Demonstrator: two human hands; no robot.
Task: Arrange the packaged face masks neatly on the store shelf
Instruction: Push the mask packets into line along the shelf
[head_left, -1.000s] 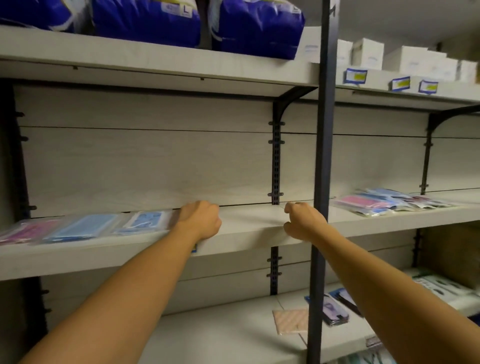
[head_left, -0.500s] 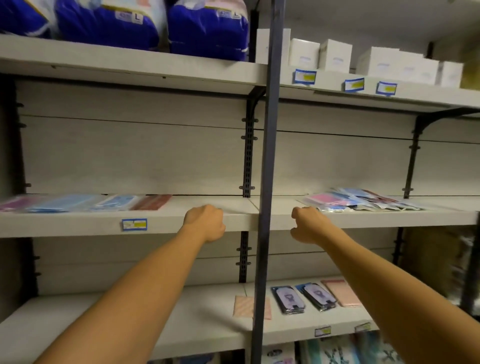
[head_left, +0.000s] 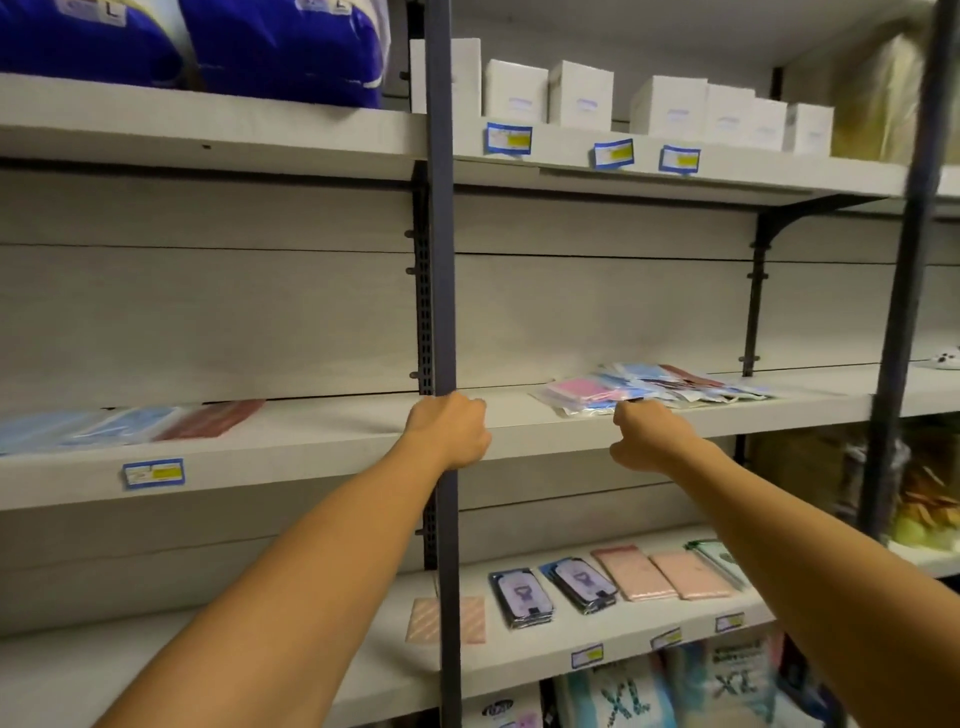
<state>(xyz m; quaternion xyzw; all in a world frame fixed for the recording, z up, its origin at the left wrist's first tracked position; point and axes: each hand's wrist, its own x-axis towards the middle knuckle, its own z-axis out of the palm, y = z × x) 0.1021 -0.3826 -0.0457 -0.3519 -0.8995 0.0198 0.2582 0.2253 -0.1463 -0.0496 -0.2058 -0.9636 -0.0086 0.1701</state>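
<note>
Fists: left hand (head_left: 451, 431) and right hand (head_left: 647, 435), empty, at shelf (head_left: 311, 447) edge.

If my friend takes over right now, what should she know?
Left hand: curled in a fist at the middle shelf edge, holding nothing I can see.
Right hand: curled, just short of the messy mask pile; no pack in it.
Done: a row of mask packs lies flat at the left of the shelf.
Left: spread out the pile neatly.
</note>
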